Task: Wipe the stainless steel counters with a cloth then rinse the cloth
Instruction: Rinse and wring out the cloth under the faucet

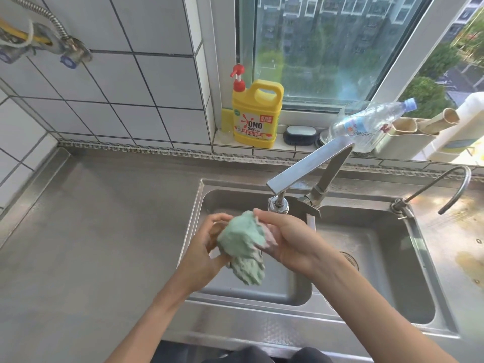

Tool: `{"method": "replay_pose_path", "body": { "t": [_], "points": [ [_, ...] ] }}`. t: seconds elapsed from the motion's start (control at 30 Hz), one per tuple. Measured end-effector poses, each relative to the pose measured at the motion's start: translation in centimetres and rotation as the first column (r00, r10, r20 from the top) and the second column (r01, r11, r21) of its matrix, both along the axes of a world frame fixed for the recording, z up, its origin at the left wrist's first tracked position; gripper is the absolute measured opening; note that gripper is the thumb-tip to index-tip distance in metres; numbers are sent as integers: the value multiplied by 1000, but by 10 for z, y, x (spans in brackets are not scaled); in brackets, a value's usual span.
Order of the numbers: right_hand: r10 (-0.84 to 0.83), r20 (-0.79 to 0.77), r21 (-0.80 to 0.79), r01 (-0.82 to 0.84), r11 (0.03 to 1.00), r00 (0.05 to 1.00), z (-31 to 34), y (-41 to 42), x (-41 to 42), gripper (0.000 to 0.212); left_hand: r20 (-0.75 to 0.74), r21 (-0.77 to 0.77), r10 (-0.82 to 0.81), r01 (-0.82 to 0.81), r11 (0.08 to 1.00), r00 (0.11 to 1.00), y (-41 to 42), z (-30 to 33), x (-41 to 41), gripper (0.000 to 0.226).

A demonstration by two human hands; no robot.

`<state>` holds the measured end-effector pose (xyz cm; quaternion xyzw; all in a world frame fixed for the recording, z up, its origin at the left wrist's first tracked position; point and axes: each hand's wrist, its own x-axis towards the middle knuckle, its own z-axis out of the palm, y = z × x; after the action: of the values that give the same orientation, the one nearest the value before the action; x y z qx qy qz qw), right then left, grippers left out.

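A crumpled green cloth (242,244) with a pink underside is held between both hands over the left basin of the steel sink (282,289). My left hand (209,247) grips its left side with curled fingers. My right hand (290,242) grips its right side, thumb on top. The cloth sits just below the spout of the steel faucet (306,169). I cannot see a stream of water. The stainless steel counter (99,231) stretches to the left of the sink.
A yellow dish soap bottle (255,113) stands on the window sill, with a dark brush (300,134), a clear plastic bottle (366,124) and a white container (461,127). A thin curved tap (450,184) rises at the right. The right basin (377,258) holds a drain.
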<state>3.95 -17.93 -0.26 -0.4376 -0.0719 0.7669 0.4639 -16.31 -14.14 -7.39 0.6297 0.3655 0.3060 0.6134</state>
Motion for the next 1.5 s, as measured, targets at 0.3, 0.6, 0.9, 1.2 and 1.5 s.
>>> {"method": "replay_pose_path", "body": {
  "t": [0.3, 0.6, 0.9, 1.2, 1.5],
  "points": [
    [65, 92, 85, -73, 994, 994, -12, 9, 3, 38, 203, -579, 236, -78, 812, 950, -9, -3, -8, 52],
    [194, 775, -6, -300, 954, 601, -39, -2, 0, 77, 156, -507, 142, -44, 861, 978, -15, 13, 4, 51],
    [-23, 516, 394, -213, 894, 856, -25, -16, 18, 14, 86, -395, 303, -247, 885, 949, 11, 35, -8, 57],
    [-343, 512, 614, -56, 787, 788, 68, -4, 70, 17, 210, 145, -79, 49, 988, 975, 60, 102, 30, 63],
    [-505, 610, 566, 111, 817, 610, 65, 12, 154, 36, 72, 43, -255, 252, 967, 964, 107, 111, 129, 36]
  ]
}}
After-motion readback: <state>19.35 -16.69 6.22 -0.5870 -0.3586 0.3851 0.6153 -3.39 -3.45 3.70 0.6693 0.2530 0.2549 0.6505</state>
